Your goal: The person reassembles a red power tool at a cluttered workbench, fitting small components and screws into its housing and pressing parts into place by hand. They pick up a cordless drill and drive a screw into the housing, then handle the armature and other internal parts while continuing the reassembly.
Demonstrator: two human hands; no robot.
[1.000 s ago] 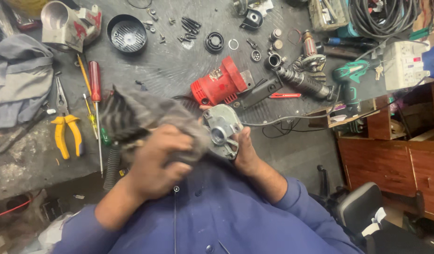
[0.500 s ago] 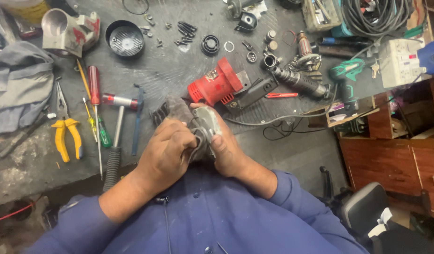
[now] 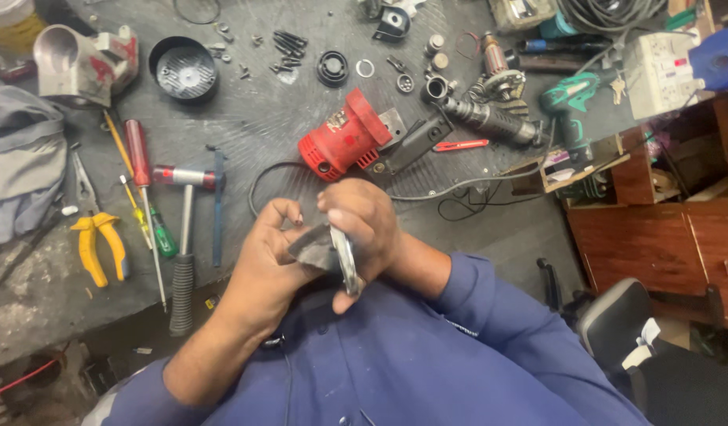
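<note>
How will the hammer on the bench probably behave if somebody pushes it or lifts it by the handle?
The hammer lies flat, so it would likely slide or pivot, not roll: its cross head should stop it. The metal-looking head probably makes it top-heavy. The ribbed dark grip looks unlikely to slip.

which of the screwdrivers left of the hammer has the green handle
The short screwdriver lying nearest the hammer, its green handle beside the hammer's shaft. The longer one above it has a red handle, and the thin one a yellow shaft.
</note>
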